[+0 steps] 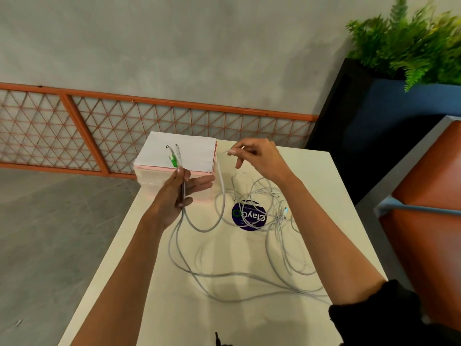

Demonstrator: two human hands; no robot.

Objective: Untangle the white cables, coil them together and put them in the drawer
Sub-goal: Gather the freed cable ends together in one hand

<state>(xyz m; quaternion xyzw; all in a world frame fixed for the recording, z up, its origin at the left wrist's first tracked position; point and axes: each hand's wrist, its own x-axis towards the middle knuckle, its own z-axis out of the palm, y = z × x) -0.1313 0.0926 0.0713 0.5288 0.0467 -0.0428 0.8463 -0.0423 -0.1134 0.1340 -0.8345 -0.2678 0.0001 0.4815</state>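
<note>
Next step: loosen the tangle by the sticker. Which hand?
Right, likely. The right hand is nearest the tangle, pinching only a thin cable end. The left hand grips two plug ends by the drawer box, farther off.

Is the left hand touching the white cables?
Touching. The head view shows the left hand holding two white cables between its thumb and fingers, with their ends sticking up above it.
</note>
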